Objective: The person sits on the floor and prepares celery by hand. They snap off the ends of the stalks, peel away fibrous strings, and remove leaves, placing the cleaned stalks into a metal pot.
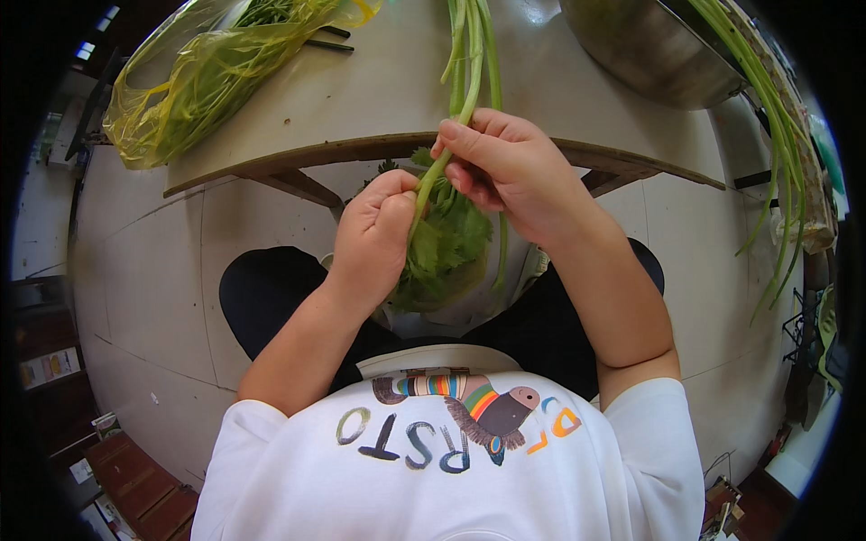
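A pale green celery stalk [471, 81] runs from the table down past its front edge. My left hand [379, 230] grips its lower part between thumb and curled fingers. Higher up the same stalk, my right hand [504, 159] pinches it with thumb and fingers, just over the table edge. More thin stalks [494, 40] lie beside it on the table, partly behind my right hand. Below both hands, between my knees, is a mass of celery leaves [446, 250]. Whether these leaves hang from the held stalk or rest in something beneath cannot be made out.
A yellow plastic bag [145, 125] of green vegetables overhangs the left part of the wooden-edged table [379, 88]. Two dark sticks [329, 46] poke out beside it. At the right stand a large metal basin [649, 61] and long green scallion-like leaves [778, 135] drooping over the edge.
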Motion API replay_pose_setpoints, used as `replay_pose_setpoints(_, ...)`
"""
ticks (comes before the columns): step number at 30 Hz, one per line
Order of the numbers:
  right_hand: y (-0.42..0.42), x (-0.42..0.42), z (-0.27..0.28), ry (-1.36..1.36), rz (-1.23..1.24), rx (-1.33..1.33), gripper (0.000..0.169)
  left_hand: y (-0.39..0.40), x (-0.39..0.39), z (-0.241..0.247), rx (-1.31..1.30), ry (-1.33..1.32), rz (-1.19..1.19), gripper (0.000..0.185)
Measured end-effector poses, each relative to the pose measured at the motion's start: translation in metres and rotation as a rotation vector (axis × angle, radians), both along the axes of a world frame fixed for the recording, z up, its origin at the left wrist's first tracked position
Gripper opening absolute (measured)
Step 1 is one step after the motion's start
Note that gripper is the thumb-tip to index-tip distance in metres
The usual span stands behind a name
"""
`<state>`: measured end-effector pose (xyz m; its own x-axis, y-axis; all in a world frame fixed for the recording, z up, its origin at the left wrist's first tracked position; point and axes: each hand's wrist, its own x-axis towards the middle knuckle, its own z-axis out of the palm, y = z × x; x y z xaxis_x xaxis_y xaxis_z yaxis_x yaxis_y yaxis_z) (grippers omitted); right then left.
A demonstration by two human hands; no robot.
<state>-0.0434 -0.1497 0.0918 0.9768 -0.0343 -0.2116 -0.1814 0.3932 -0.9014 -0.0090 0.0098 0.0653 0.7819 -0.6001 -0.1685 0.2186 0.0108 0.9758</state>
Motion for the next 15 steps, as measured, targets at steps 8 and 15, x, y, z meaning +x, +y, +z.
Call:
replay_pose_setpoints(8, -0.023, 0.002, 0.007, -0.106, -0.118, 0.076, 0.021, 0.030, 0.006, -0.020, -0.088, 0.234, 0.016, 0.011)
replay_pose_setpoints(15, -0.019, 0.005, 0.005, -0.038, -0.054, 0.096, 0.022, 0.021, -0.002, 0.002, -0.017, -0.211, -0.212, 0.023)
